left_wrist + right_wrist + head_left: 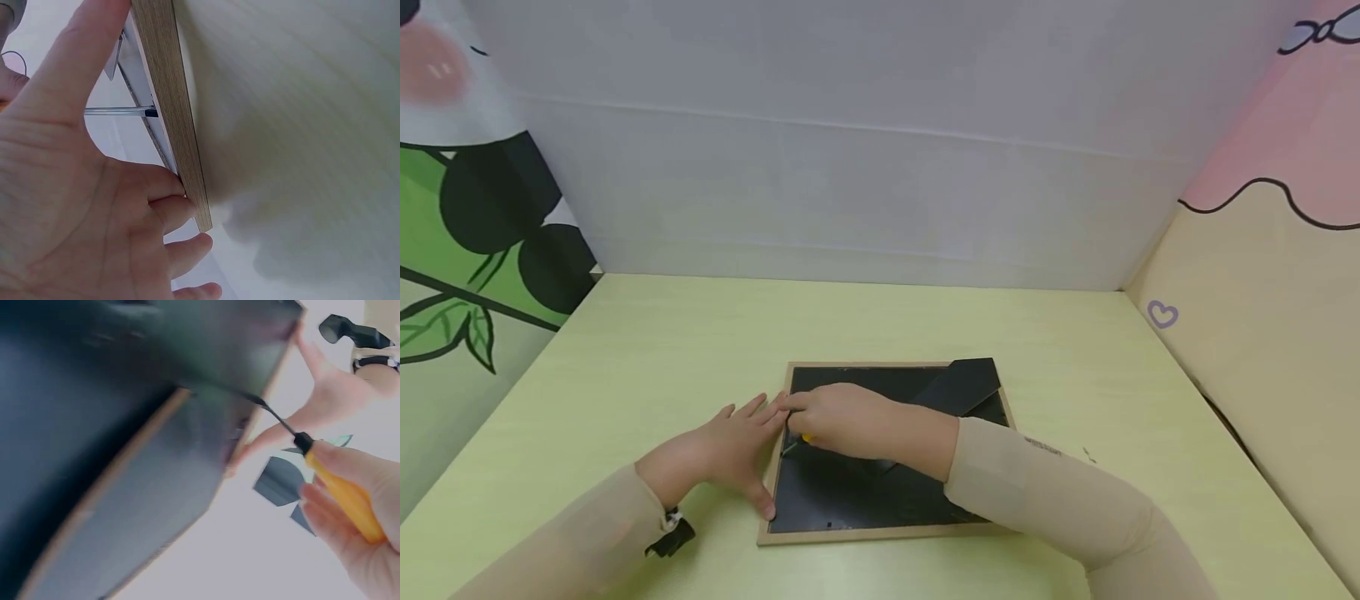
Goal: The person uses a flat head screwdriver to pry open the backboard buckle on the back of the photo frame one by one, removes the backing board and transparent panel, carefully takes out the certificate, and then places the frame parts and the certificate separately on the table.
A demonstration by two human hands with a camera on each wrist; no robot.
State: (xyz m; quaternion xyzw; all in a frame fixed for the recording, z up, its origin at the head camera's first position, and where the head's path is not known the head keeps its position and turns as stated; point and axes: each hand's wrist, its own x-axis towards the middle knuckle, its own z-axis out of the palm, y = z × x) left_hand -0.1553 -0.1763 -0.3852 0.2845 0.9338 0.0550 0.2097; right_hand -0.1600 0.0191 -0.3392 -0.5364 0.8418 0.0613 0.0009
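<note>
A picture frame (820, 537) lies face down on the table, its black backing board (850, 508) upward. My right hand (842, 421) grips a screwdriver (345, 499) by its yellow handle. In the left wrist view the metal shaft (115, 112) reaches across the back, its dark tip at the inner side of the wooden rim (167, 81). My left hand (733, 454) is spread along the left side of the frame, thumb at the near corner and fingertips at the rim farther up. In the head view my right hand hides most of the screwdriver.
A black easel stand (958, 385) lies slantwise over the backing, its wide end overlapping the far right corner. The pale yellow table (662, 333) stretches around the frame, with a white wall (850, 192) behind and painted panels at both sides. A black wrist strap (672, 537) hangs at my left sleeve.
</note>
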